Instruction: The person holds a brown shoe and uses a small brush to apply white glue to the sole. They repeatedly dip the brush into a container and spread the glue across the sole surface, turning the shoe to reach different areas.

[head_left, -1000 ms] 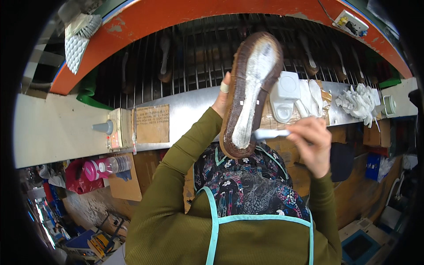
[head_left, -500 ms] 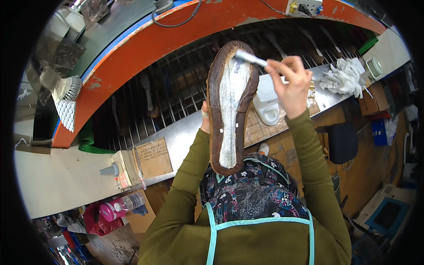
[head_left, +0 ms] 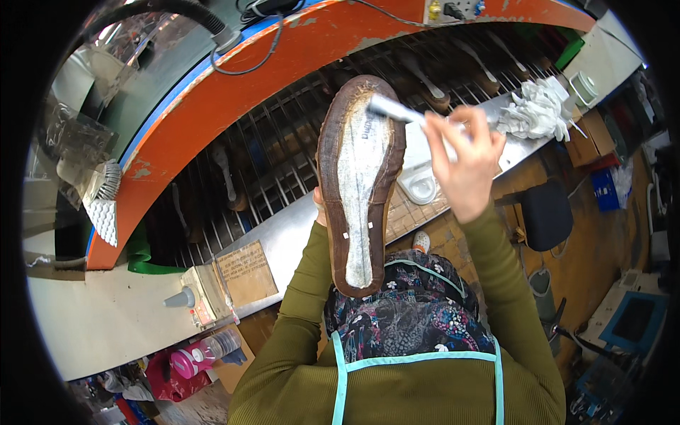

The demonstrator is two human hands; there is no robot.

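Note:
A brown lasted shoe upper is held up in front of me, underside facing me and toe end away. A whitish insole runs down its middle, with two small white marks flanking the narrow part. My left hand grips it from the left side and behind; most of those fingers are hidden. Pinched in my right hand is a pale-handled brush, blurred by motion. Its tip rests on the toe area near the insole's upper edge. Partly behind the right hand, a white plastic container sits on the bench.
An orange-fronted machine arches over a rack of metal bars with several shoes on it. White crumpled tissues are piled at the right. To the left lie a cardboard piece and a grey cone; a stool stands right.
The shoe has shifted slightly left and toward me in the picture. My right hand and brush moved with it, the brush tip staying at the toe. The view has turned a little.

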